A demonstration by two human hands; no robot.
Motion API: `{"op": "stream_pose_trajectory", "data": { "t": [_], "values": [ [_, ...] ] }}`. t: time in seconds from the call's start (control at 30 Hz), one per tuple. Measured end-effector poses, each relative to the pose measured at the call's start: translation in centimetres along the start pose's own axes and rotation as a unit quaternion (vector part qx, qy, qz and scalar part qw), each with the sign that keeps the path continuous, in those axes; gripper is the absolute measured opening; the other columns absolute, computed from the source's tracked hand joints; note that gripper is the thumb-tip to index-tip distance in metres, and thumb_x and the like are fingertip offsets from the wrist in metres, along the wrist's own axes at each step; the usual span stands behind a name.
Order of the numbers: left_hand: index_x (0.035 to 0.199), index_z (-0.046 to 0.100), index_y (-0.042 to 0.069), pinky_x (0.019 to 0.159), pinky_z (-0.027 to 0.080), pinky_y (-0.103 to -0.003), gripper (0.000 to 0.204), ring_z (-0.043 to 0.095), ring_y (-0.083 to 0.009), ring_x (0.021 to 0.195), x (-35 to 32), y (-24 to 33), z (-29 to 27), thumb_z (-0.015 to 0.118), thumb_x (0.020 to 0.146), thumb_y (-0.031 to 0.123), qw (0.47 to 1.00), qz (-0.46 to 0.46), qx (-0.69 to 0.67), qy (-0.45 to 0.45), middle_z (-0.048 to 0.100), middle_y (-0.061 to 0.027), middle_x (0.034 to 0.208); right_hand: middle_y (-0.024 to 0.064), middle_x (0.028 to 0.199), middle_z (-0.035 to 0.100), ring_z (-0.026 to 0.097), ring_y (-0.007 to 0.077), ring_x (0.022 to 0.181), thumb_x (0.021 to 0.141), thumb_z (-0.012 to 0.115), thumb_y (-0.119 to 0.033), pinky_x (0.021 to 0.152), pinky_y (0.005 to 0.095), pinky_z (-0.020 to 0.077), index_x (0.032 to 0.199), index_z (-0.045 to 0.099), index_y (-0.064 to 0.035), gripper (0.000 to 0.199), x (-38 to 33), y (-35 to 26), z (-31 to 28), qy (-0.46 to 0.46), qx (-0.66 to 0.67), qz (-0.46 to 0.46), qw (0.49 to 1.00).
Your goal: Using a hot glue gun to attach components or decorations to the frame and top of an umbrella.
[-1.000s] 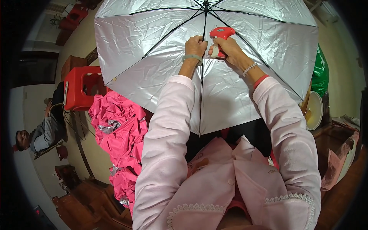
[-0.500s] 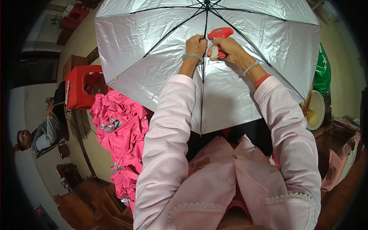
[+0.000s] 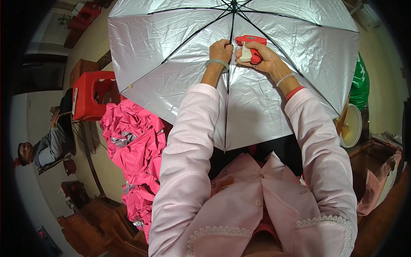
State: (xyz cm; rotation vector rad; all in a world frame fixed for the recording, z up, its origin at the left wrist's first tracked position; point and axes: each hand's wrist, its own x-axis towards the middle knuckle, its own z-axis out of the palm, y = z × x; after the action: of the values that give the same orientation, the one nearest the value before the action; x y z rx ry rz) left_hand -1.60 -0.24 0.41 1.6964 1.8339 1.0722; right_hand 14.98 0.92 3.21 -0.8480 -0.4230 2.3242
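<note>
umbrella canopy [image 3: 265,111]: creased cloth with a silvery, glossy coating; ribs [image 3: 227,111]: slim, dark, metal-like. tagging gun [image 3: 251,40]: smooth, shiny red and off-white plastic. stool [image 3: 83,102]: glossy red plastic. heaped cloth [image 3: 132,158]: crumpled, pink, satiny. jacket sleeve [image 3: 184,141]: matt cloth. bangle [image 3: 220,63]: smooth, polished.

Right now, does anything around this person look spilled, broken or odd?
Nothing looks spilled or broken. What stands out is the pink fabric, crumpled in a heap beside the left sleeve while the silver umbrella is spread open. A small yellow speck at the umbrella's left edge also looks odd; I cannot identify it.
</note>
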Motion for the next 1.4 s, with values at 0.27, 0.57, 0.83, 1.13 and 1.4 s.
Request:
{"op": "stream_pose_trajectory", "data": {
  "t": [0.27,0.57,0.83,1.13,1.4],
  "values": [
    [0.093,0.063,0.001,0.066,0.048,-0.031,0.03,0.062,-0.0234,0.068,0.1,-0.2,-0.3,0.058,0.07,0.02,0.999,-0.01,0.017,-0.038,0.064,-0.0148,0.076,0.0179,0.086,0.059,0.06,0.0287,0.078,0.08,0.053,-0.012,0.073,0.0428,0.0523,0.098,0.048,0.0045,0.025,-0.2,-0.1,0.0,-0.009,-0.008,0.0,1.0],
    [0.08,0.064,0.002,0.069,0.046,-0.038,0.023,0.059,-0.0326,0.073,-0.1,0.5,-0.1,0.052,0.067,0.017,1.0,0.004,0.001,0.001,0.061,-0.0188,0.076,0.0197,0.086,0.059,0.061,0.0316,0.078,0.076,0.056,-0.007,0.075,0.0495,0.0502,0.1,0.044,0.0008,0.028,-0.3,-0.3,-0.2,-0.012,0.017,0.017,1.0],
    [0.079,0.063,0.001,0.07,0.046,-0.039,0.022,0.059,-0.0335,0.074,-0.1,0.2,0.1,0.051,0.068,0.016,1.0,0.015,0.002,0.005,0.061,-0.0197,0.078,0.0177,0.086,0.058,0.06,0.0277,0.079,0.079,0.056,-0.01,0.073,0.0437,0.0527,0.103,0.044,0.0031,0.03,-0.7,-0.2,0.1,-0.021,-0.008,0.004,1.0],
    [0.08,0.064,0.002,0.071,0.045,-0.039,0.023,0.058,-0.0327,0.075,0.0,-0.1,0.4,0.051,0.069,0.017,0.999,0.012,0.024,0.017,0.061,-0.0193,0.079,0.0186,0.086,0.059,0.06,0.0294,0.078,0.078,0.056,-0.008,0.074,0.0461,0.0517,0.1,0.046,0.0013,0.026,-0.7,-0.5,0.0,-0.023,-0.001,0.02,1.0],
    [0.082,0.063,0.002,0.073,0.044,-0.039,0.023,0.058,-0.0327,0.077,-0.1,-0.2,0.7,0.051,0.07,0.017,0.999,0.025,0.036,0.025,0.061,-0.0196,0.08,0.0197,0.084,0.058,0.06,0.0306,0.078,0.077,0.056,-0.008,0.075,0.0486,0.0506,0.099,0.044,0.0007,0.027,-0.8,-0.4,0.1,-0.015,0.006,0.018,1.0]
  ]
}}
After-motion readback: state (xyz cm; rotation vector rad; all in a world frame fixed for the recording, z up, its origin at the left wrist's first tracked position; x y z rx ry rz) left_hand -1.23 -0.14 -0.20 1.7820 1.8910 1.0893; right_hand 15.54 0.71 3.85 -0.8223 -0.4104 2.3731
